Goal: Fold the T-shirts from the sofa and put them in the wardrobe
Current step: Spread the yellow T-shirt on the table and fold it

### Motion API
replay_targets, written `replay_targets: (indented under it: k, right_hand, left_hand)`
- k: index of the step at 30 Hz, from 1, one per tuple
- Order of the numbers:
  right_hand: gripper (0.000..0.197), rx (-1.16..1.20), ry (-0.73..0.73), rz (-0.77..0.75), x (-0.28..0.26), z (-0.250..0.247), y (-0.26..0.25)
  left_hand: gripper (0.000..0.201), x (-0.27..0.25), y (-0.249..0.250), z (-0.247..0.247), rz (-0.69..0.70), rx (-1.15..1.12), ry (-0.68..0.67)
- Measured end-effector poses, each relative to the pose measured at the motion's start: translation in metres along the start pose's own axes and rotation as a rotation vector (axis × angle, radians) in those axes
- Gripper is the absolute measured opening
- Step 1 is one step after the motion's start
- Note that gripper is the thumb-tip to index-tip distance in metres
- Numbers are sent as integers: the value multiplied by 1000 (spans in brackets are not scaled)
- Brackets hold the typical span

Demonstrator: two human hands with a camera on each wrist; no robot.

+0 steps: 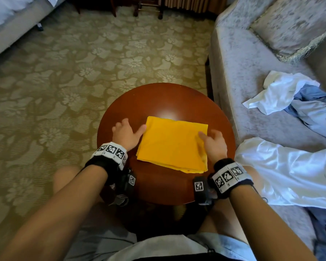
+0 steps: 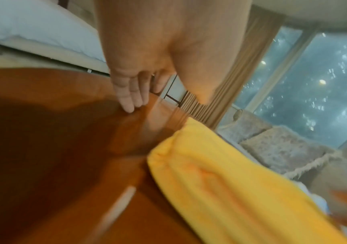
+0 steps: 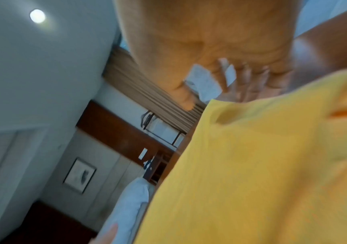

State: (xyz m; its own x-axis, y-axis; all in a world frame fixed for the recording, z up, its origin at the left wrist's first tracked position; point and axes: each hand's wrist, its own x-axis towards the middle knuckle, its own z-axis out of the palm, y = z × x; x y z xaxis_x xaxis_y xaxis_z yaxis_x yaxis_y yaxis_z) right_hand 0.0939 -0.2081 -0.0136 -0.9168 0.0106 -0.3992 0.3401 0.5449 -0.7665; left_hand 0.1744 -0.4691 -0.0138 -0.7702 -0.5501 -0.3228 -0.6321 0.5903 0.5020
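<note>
Both grips are spread flat, one at each side of the yellow shirt.
Left hand and right hand touch its edges on the round counter; white clothes lie right of the right grip.

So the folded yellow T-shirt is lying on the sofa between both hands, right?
Not quite. The folded yellow T-shirt lies on the round wooden table, not the sofa, as the head view shows. It does sit between the left hand and the right hand.
</note>
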Motion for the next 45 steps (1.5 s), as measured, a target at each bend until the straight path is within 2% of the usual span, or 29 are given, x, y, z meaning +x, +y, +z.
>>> replay_targets:
  k: [1,3,7,11,16,20,22,28,31,34,38,45]
  right_hand:
    - [40,-44,32,92,2,2,-5]
    - [48,-169,-2,188,2,6,-12]
    - [57,-303,-84,182,-5,9,-18]
    - [58,-255,-120,175,-15,9,-11]
    - [61,-176,14,100,-31,-5,1]
    - [57,-112,199,59,-45,-41,14]
    - [56,-52,311,75,-61,-73,30]
    - [59,147,724,300,-153,-181,121]
    - [58,200,878,409,-214,-220,181]
    - [55,269,969,513,-268,-251,238]
    - [27,369,1017,615,-318,-284,296]
    - [16,440,1066,737,-372,-295,377]
  left_hand:
    - [76,3,5,2,-62,-49,28]
    - [66,3,19,7,-134,-86,-37]
    - [52,-5,42,14,-69,23,-194]
    - [54,-9,46,21,-3,84,-257]
    - [54,-17,58,28,137,120,-251]
    - [62,-26,100,25,313,172,-166]
    - [63,-41,135,33,445,193,-165]
    - [61,-146,246,109,852,234,-392]
    - [63,-217,276,164,1000,267,-513]
    - [62,-284,292,217,1107,308,-632]
    - [62,-355,309,268,1188,341,-724]
    - [47,-426,299,343,1170,457,-962]
